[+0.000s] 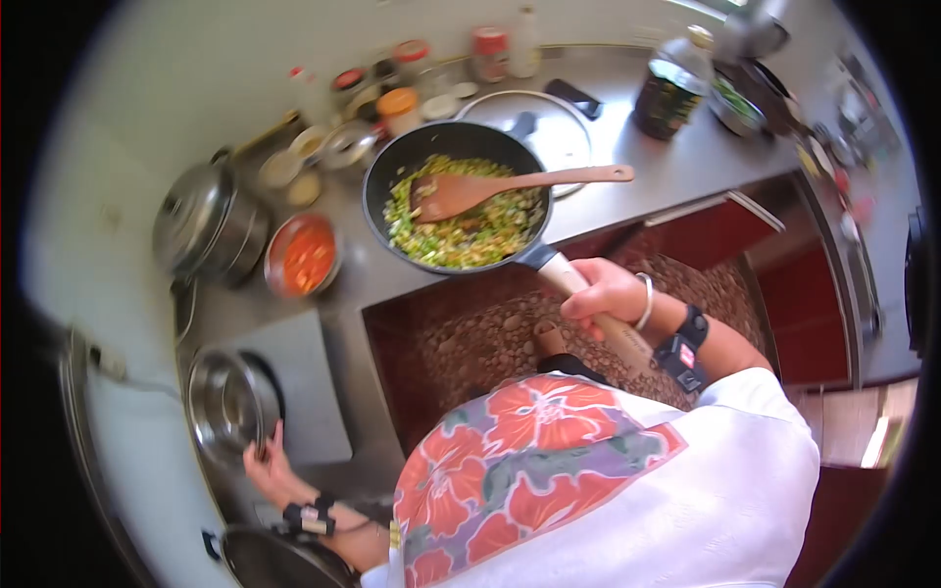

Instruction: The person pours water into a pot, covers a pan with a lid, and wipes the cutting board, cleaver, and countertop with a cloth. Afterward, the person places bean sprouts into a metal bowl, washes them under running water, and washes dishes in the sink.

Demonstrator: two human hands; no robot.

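Note:
My right hand (610,297) is wrapped round the pale handle (588,299) of a dark frying pan (377,211), held up at the counter's front edge. Chopped green and yellow food (456,240) covers the pan's bottom. A wooden spatula (490,189) lies across it, its handle over the rim. At the lower left, my left hand (272,465) pinches the near rim of an empty-looking steel bowl (223,404), beside a pale board (304,382).
On the counter (363,284) are a bowl of red food (306,257), a lidded pot (211,220), a glass lid (549,127), several jars, a dark bottle (674,86) and a bowl of greens (737,108). A black pan (274,559) is at the bottom left.

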